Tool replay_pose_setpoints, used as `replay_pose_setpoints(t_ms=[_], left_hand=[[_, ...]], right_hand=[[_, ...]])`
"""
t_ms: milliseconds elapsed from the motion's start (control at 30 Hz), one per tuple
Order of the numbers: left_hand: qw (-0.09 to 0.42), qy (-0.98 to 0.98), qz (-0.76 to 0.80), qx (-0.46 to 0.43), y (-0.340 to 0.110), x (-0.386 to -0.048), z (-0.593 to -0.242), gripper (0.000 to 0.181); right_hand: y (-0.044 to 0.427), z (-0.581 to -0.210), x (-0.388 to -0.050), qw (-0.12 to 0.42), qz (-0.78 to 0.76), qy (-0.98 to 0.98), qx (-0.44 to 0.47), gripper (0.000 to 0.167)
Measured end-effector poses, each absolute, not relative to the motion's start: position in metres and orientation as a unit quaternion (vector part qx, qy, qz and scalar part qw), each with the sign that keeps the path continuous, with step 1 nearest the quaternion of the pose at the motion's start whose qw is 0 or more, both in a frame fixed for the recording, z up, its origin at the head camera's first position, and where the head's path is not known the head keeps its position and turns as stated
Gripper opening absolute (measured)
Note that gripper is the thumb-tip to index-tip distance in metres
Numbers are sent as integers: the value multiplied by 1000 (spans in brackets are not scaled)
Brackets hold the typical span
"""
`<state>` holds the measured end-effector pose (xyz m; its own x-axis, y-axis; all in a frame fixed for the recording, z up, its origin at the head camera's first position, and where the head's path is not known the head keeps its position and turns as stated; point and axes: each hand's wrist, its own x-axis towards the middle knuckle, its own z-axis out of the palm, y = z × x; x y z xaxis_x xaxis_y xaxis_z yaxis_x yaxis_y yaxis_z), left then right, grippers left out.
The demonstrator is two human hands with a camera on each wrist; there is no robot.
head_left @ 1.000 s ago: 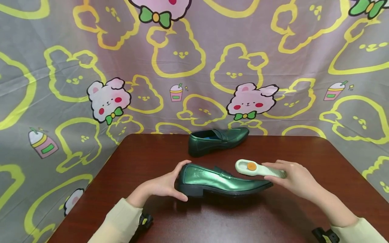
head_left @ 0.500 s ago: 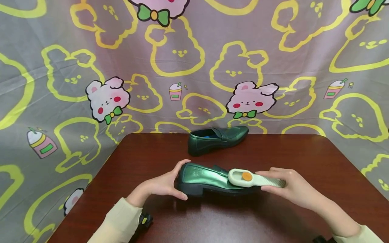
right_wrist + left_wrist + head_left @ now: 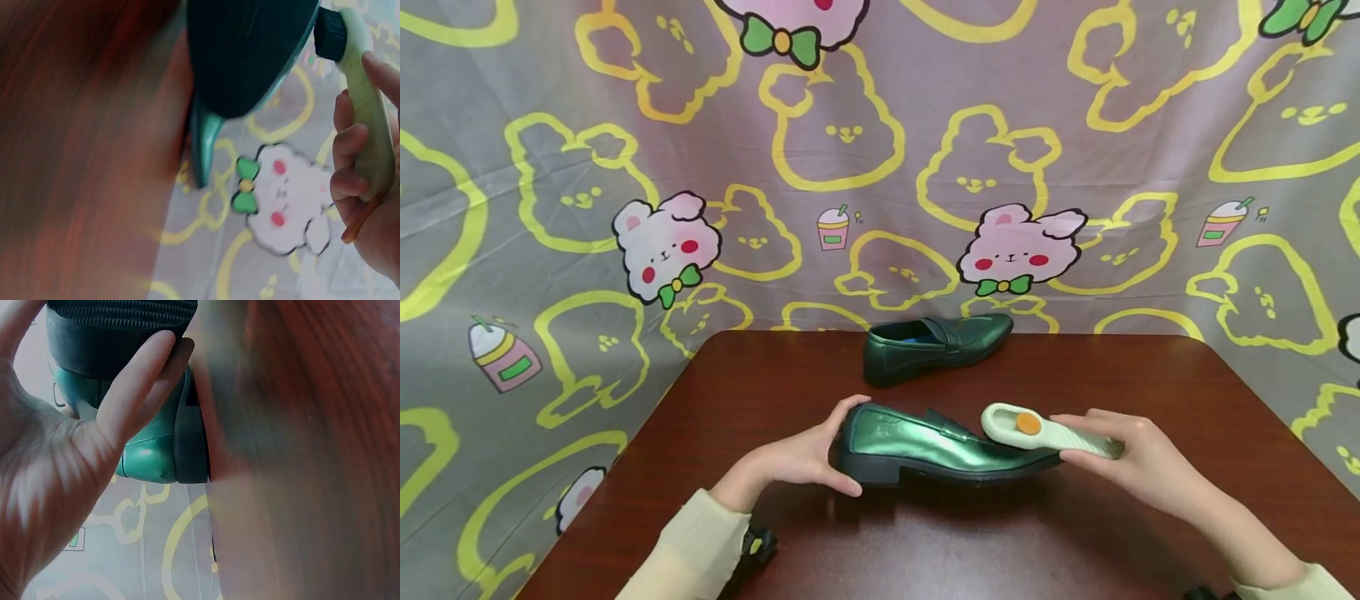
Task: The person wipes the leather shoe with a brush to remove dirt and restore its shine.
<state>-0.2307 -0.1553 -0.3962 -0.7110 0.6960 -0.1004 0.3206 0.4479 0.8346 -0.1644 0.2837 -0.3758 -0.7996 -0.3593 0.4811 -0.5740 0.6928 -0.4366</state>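
A shiny green loafer (image 3: pixel 917 442) with a black sole is held by my left hand (image 3: pixel 805 454), fingers and thumb around its heel. The left wrist view shows its heel block (image 3: pixel 106 344) off the table. My right hand (image 3: pixel 1138 454) grips a pale green brush (image 3: pixel 1011 427) with an orange button, its head at the loafer's upper near the toe. In the right wrist view the dark bristles (image 3: pixel 330 34) are beside the loafer; whether they touch it I cannot tell. A second green loafer (image 3: pixel 936 346) stands on the table behind.
The dark red-brown wooden table (image 3: pixel 760 375) lies under both hands. A grey curtain (image 3: pixel 880 208) printed with yellow outlines and bears hangs behind the table and along its sides.
The brush went down and left over the loafer's side, then back up and right toward the toe. My left hand and both loafers have kept their places.
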Motion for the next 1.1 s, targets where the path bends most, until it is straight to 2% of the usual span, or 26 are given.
replay_pose_setpoints(t_ms=[267,567,833,1100], left_hand=[[221,820,428,309,-155,-230,-396,106],[219,822,427,308,-155,-230,-397,107],[214,824,421,313,-155,-231,-397,108],[217,823,423,311,-155,-231,-397,109]], right_hand=[[262,-371,-150,162,318,-866,351,45],[290,-384,-164,174,305,-893,283,40],[309,-388,-168,219,236,-928,186,36],[289,-380,-153,205,301,-894,261,43]])
